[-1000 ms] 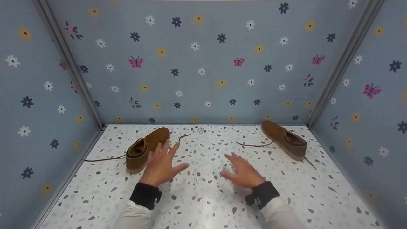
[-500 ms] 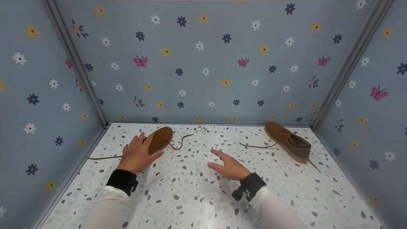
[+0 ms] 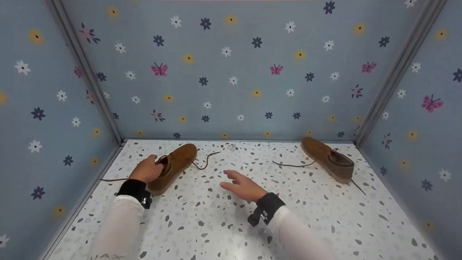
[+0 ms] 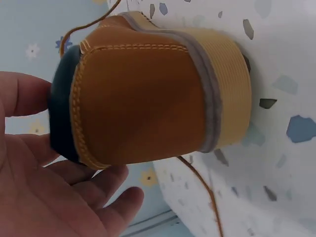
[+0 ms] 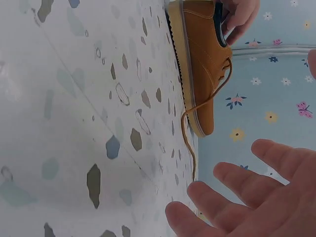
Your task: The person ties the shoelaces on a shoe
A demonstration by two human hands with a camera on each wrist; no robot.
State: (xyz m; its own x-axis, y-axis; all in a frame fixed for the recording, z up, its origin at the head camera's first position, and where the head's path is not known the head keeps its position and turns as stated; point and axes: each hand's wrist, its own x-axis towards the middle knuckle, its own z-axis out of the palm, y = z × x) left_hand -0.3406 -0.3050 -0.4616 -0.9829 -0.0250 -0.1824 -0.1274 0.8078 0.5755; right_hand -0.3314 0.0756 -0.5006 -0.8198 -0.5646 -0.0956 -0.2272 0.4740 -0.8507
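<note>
A brown lace-up shoe (image 3: 177, 164) with a pale sole stands on the left of the speckled surface, its lace (image 3: 207, 160) loose. My left hand (image 3: 145, 169) grips this shoe at its collar, by the heel opening. In the left wrist view the thumb touches the dark collar lining (image 4: 64, 106), with fingers (image 4: 106, 185) curled along the shoe's side. My right hand (image 3: 245, 186) hovers in the middle with fingers spread, holding nothing and apart from both shoes. The matching brown shoe (image 3: 326, 159) stands at the right, toe toward the back wall, its lace (image 3: 292, 165) trailing left.
A flowered blue panel (image 3: 231, 72) rises behind the white speckled surface (image 3: 216, 224). Similar panels stand at the left (image 3: 36, 94) and right (image 3: 426, 144), joined by grey corner posts (image 3: 397, 76). Another lace end (image 3: 113, 179) lies left of the left shoe.
My left hand has moved left over the left shoe, then back to its collar and taken hold. The right hand has drifted left. Both shoes stay where they were.
</note>
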